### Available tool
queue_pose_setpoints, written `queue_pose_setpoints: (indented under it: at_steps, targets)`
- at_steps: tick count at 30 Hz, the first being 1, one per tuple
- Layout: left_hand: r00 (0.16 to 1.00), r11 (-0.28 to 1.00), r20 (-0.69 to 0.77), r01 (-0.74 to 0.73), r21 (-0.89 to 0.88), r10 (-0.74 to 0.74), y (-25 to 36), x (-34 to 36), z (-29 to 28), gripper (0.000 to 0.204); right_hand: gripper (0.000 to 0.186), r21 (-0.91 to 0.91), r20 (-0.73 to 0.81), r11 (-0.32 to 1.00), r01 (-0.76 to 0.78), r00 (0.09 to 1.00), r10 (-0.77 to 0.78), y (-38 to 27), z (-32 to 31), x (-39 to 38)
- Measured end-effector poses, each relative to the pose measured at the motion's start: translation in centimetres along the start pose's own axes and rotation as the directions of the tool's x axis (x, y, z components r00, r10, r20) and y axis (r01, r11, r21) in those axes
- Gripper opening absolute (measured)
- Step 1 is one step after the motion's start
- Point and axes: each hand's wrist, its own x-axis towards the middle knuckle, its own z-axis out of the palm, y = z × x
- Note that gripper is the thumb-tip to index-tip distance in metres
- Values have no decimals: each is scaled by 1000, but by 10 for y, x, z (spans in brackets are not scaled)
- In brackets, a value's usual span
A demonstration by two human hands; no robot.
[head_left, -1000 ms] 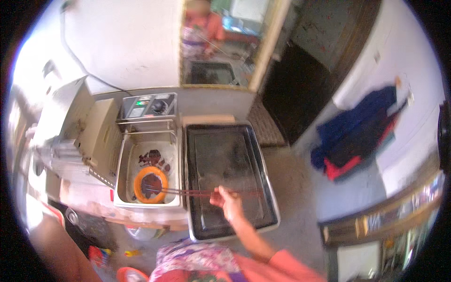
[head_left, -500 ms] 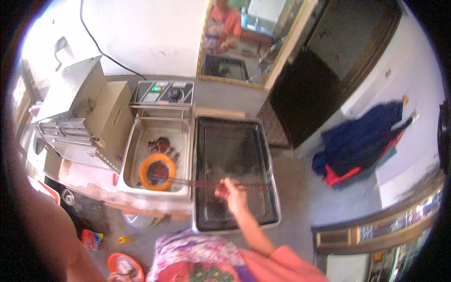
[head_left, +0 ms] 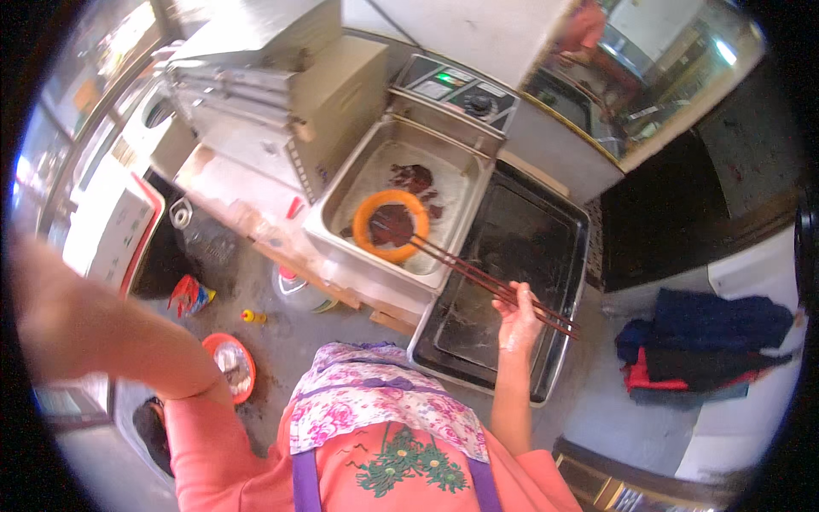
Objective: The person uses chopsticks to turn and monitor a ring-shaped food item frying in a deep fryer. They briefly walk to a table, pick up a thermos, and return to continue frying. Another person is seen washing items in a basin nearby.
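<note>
My right hand (head_left: 518,317) is closed around a pair of long dark chopsticks (head_left: 465,270). Their tips reach into an orange-brown ring (head_left: 363,230) that floats in the metal fryer basin (head_left: 317,218). Dark bits (head_left: 413,177) drift in the pale liquid beside the ring, and more dark matter shows inside it. At the left edge my left hand (head_left: 47,316) is raised close to the camera, well apart from the fryer. It is blurred and its fingers cannot be made out.
A black-lined tray (head_left: 546,256) adjoins the fryer on the right. The control panel (head_left: 456,90) is behind the basin, and a large metal machine (head_left: 341,102) stands left. An orange basin (head_left: 243,388) and a yellow bottle (head_left: 253,316) are on the floor. Dark clothes (head_left: 717,328) hang right.
The view has turned, so the fryer and tray appear tilted and farther right. My raised left forearm now shows more fully. My right hand keeps its hold on the chopsticks, still at the ring.
</note>
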Motion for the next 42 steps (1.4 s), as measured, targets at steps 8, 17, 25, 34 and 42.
queue_pose_setpoints:
  at_steps: [8, 17, 25, 34, 42]
  targets:
    - [432, 44, -279, 602, 798, -858, -51, -329, -258, 48, 19, -224, 24, 963, 152, 988, -150, -16, 25, 11]
    - [-249, -895, -860, 73, 441, -445, 113, -508, -451, 42, 19, -358, 79, 920, 162, 987, -143, 10, 65, 30]
    - [-89, -707, -755, 437, 556, -649, 83, -536, -471, 40, 19, -319, 67, 940, 120, 992, -104, 33, 84, 38]
    - [-125, -645, -682, 482, 593, -721, 23, -498, -387, 43, 23, 6, -16, 994, -105, 994, 105, 31, 34, 52]
    - [-110, -644, -673, 433, 630, -732, 26, -524, -407, 38, 20, -121, -137, 993, 13, 990, -29, 5, 7, 18]
